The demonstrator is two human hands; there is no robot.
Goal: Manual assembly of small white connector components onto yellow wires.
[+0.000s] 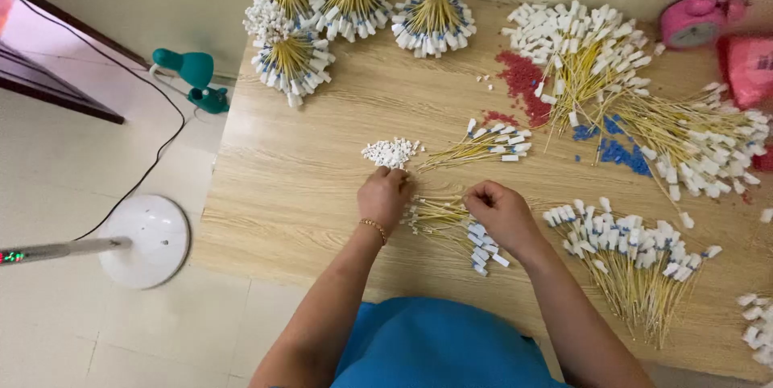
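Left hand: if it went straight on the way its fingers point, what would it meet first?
Probably the small heap of white plastic caps just beyond the left hand on the light wooden table; fingertips look almost on it.

A soft pink plastic package (749, 66) lay at the far right edge of the pale wooden counter (322, 187), blurred and cut off by the frame. A small red-and-green lit display (11, 257) glowed on a grey pole at the left edge.
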